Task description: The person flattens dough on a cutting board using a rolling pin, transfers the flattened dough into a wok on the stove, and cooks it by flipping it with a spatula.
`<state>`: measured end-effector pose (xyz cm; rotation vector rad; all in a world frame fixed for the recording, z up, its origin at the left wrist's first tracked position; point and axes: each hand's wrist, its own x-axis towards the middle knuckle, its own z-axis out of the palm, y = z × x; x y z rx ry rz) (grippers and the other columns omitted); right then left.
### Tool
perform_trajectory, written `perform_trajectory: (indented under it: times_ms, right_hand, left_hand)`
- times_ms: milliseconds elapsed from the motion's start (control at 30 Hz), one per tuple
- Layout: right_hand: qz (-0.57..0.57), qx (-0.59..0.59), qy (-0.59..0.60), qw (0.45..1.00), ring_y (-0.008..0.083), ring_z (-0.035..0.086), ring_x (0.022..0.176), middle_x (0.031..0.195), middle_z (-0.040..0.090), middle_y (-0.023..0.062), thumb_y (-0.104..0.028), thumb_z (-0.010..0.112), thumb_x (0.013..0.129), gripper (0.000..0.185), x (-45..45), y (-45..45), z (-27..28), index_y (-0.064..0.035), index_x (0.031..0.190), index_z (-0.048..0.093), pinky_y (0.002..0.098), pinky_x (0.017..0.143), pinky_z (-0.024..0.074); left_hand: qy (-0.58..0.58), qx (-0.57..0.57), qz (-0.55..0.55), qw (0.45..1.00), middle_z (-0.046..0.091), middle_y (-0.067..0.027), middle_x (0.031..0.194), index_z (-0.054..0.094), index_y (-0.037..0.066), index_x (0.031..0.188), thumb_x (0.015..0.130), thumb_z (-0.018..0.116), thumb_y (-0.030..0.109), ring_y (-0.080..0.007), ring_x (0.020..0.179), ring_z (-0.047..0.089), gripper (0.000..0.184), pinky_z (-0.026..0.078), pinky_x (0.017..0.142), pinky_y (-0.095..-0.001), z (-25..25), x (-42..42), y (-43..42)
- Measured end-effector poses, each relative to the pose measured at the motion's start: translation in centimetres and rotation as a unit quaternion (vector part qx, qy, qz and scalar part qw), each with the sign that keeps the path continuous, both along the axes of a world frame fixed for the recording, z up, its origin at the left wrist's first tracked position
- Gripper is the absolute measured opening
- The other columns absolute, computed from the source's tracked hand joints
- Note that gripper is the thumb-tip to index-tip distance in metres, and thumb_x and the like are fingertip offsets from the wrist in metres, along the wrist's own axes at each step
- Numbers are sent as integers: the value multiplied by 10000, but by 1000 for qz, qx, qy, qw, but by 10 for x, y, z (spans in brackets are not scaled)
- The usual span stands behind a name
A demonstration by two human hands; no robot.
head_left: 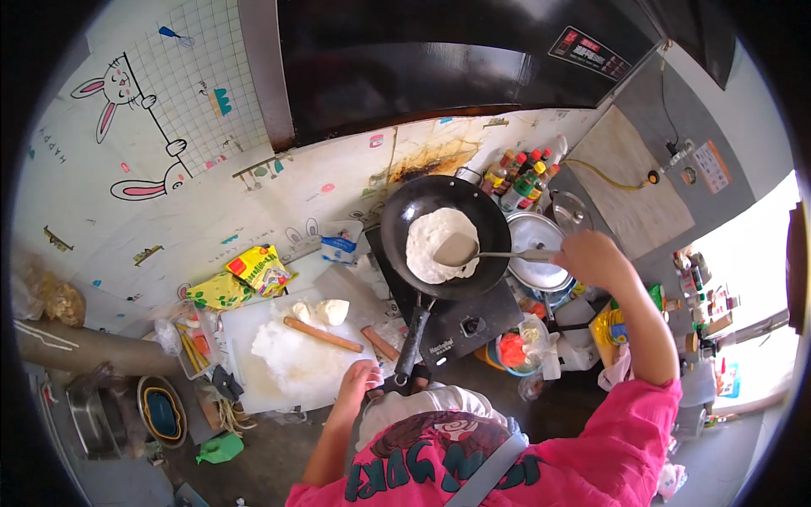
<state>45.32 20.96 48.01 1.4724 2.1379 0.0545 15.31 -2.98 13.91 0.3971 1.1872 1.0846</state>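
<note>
My right hand (589, 258) is closed around the handle of a metal spatula (457, 250). Its blade lies on a pale round flatbread (427, 238) inside a black wok (399, 211). The wok rests on a black cooktop (494, 314), its handle (411, 345) pointing toward me. My left hand (361, 378) hangs near the front edge of a white board (245, 372), fingers loosely bent, with nothing visible in it. Flour, a wooden rolling pin (323, 334) and pale dough pieces (333, 312) lie on that board.
Sauce bottles (522, 186) stand behind the wok on the right. Beside it is a pot with a metal lid (538, 245). Yellow packets (260, 269) lie by the wall. An oil bottle (612, 327) stands at right. A dark range hood (422, 68) hangs above.
</note>
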Motion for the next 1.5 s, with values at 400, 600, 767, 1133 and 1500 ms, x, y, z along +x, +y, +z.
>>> perform_trajectory:
  times_ms: [400,600,767,1133,1500]
  right_hand:
    - [-171,185,305,918,417,605,715,723,625,221,-293,575,883,294,80,-93,-91,-6,857,633,481,661,475]
    - [-199,193,380,883,417,607,716,720,620,224,-267,584,881,271,101,-110,-115,0,882,625,465,643,476]
    - [-184,180,433,864,430,601,711,705,607,237,-270,583,884,284,129,-88,-146,8,842,623,475,624,469]
    - [-130,99,490,856,435,589,693,698,598,244,-257,566,895,266,202,-29,-175,3,865,614,481,604,452]
    - [-123,63,532,835,445,597,720,723,606,258,-261,585,885,261,217,-7,-203,-2,883,614,503,618,461]
  left_hand:
    - [-243,-79,-164,953,506,-1,693,468,126,925,861,674,201,-95,498,483,228,399,421,-238,45,60,95]
    - [-201,-64,-94,973,494,-22,681,452,101,904,870,648,145,-114,482,482,203,394,414,-272,47,98,77]
    - [-162,-48,-43,985,484,-20,680,458,86,913,879,614,118,-113,484,478,163,390,420,-277,57,131,70]
    - [-74,-66,41,994,495,-23,677,461,61,907,878,615,117,-101,483,472,166,383,409,-262,88,178,64]
    - [-20,-107,65,992,504,-21,675,446,76,901,877,610,99,-95,481,479,167,391,405,-260,117,202,68]
